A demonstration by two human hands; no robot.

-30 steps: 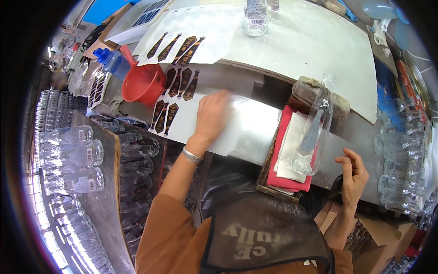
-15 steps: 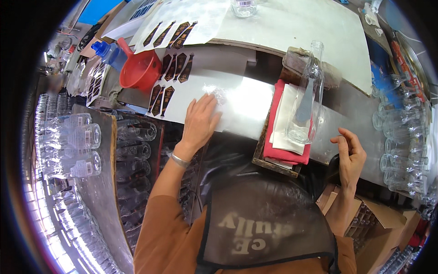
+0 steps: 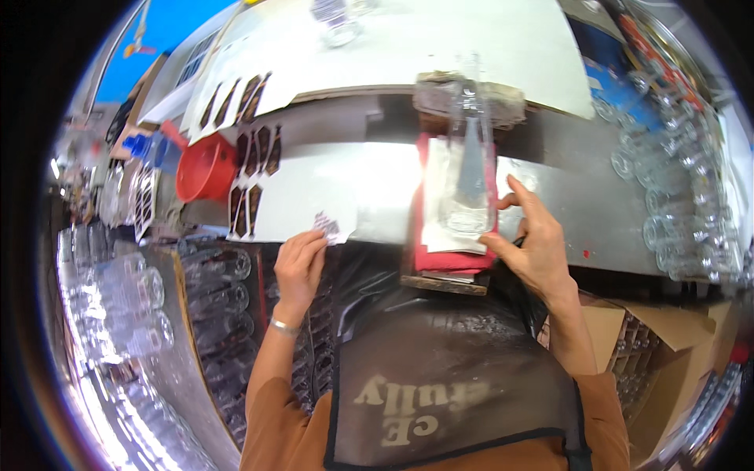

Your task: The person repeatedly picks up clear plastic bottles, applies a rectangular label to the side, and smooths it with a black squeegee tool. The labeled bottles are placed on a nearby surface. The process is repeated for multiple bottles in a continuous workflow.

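Observation:
My left hand [image 3: 301, 267] is at the near edge of the white sheet [image 3: 302, 188], thumb and fingers closed on the edge of a small printed label [image 3: 330, 226]. Dark tie-shaped labels [image 3: 255, 149] lie in rows on the sheet's left side. A clear glass bottle [image 3: 470, 212] with a grey tie-shaped patch rests on folded white cloth [image 3: 433, 184] over red cloth [image 3: 448, 261]. Its neck lies across a cloth-covered block [image 3: 432, 100]. Beside the bottle's base is my right hand [image 3: 538, 243], thumb and fingers apart, gripping nothing; whether the thumb touches the glass is unclear.
A red plastic dipper [image 3: 206, 169] and a blue-capped bottle [image 3: 157, 151] stand at the left. Several glass bottles crowd the right [image 3: 667, 204] and the left racks [image 3: 141, 290]. An open cardboard box [image 3: 667, 334] sits at lower right. Another glass [image 3: 342, 31] stands on the far board.
My left hand has drawn back toward the near edge, from lying flat to pinching the label. My right hand has moved left to the bottle's base. The whole view has shifted.

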